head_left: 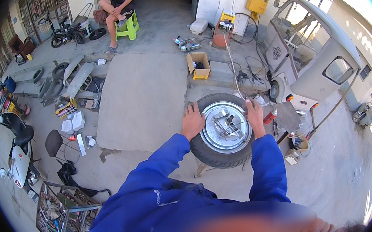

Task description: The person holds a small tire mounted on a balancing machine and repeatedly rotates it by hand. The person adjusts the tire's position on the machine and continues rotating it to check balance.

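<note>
In front of me a motor wheel lies flat, its black tyre (222,161) around a silver rim and hub (217,133) with a short axle stub upright in the middle. It rests on a low support, mostly hidden beneath it. My left hand (192,122) grips the tyre's left side, fingers pointing away from me. On the opposite side my right hand (255,117) is closed at the tyre's edge, its fingertips near the lower end of a pale hose (231,59). Whether those fingertips also touch the hose, I cannot tell.
Right of the wheel are a red can (270,116) and scattered tools. A grey three-wheeler (315,52) stands beyond. Ahead are an open carton (199,66) and a concrete ramp (143,98). At left are a scooter (20,156) and a metal tool rack (67,214). A person sits on a green stool (128,28).
</note>
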`<state>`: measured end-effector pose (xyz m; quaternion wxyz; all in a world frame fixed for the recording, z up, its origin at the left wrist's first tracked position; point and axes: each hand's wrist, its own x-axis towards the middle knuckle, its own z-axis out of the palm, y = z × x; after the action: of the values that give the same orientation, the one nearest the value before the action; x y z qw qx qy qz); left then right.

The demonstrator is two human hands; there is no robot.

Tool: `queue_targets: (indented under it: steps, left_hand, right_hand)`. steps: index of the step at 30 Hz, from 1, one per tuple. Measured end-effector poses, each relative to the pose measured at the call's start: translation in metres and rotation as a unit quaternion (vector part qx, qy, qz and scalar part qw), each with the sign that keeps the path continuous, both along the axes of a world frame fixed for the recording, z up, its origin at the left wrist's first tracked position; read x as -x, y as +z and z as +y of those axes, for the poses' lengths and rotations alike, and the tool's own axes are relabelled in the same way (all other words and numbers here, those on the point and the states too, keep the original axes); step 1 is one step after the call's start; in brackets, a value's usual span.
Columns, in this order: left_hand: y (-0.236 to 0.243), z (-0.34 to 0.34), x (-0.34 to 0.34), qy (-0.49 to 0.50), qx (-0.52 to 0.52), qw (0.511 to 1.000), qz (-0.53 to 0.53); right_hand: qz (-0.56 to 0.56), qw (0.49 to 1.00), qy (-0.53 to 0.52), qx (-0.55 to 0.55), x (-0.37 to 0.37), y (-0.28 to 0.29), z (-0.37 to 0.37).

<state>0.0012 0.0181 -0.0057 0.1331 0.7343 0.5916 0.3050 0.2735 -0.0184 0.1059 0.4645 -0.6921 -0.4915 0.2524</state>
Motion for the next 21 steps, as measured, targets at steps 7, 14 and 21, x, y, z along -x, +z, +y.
queue_targets:
  steps: [7, 14, 21]
  left_hand:
    - [0.0, -0.003, -0.015, -0.019, 0.015, 1.0, -0.02]
    - [0.004, 0.005, 0.003, -0.001, 0.041, 0.999, 0.016]
    - [-0.01, 0.021, 0.004, -0.034, 0.022, 0.999, 0.032]
  right_hand:
    - [-0.388, 0.913, -0.125, 0.0, 0.013, -0.012, -0.001]
    - [-0.446, 0.88, -0.067, -0.15, 0.027, -0.034, 0.03]
    - [-0.281, 0.95, -0.126, -0.044, 0.019, -0.015, 0.007]
